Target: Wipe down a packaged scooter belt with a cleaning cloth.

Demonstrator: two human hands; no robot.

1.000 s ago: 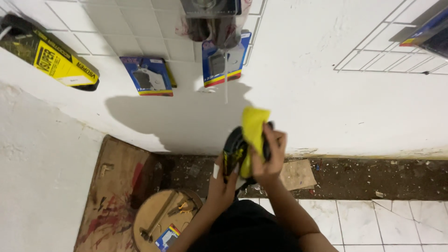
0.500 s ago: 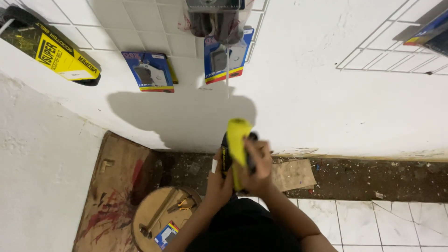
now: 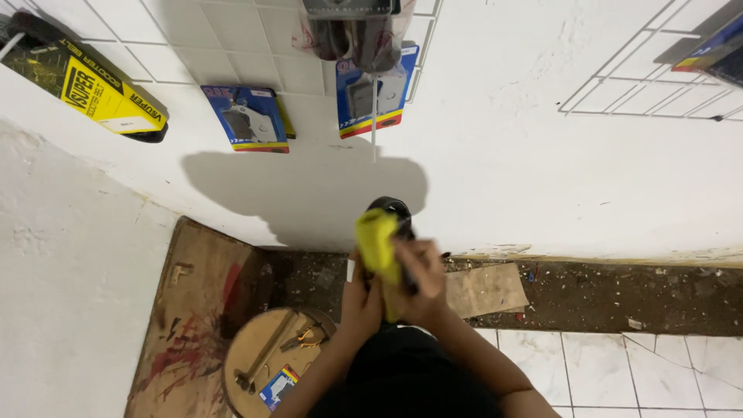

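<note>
My right hand (image 3: pixel 418 280) presses a yellow cloth (image 3: pixel 377 246) against a black rounded object (image 3: pixel 391 210) held in front of me. My left hand (image 3: pixel 362 298) grips that black object from below and from the left. The cloth covers most of the object, so only its black top edge shows. Both hands are close together above my dark lap, in front of a white wall.
A round wooden stool (image 3: pixel 259 360) at lower left carries a hammer (image 3: pixel 261 358), pliers (image 3: pixel 306 337) and a small packet (image 3: pixel 279 386). A wooden board (image 3: pixel 190 310) leans by the wall. Blue packaged parts (image 3: pixel 249 118) and a yellow-black box (image 3: pixel 85 89) hang on a wire grid (image 3: pixel 642 77). A wood scrap (image 3: pixel 484 289) lies on the dirt strip.
The cloth and my right hand have slid leftward and downward over the black object. The hands sit lower in view than a second ago.
</note>
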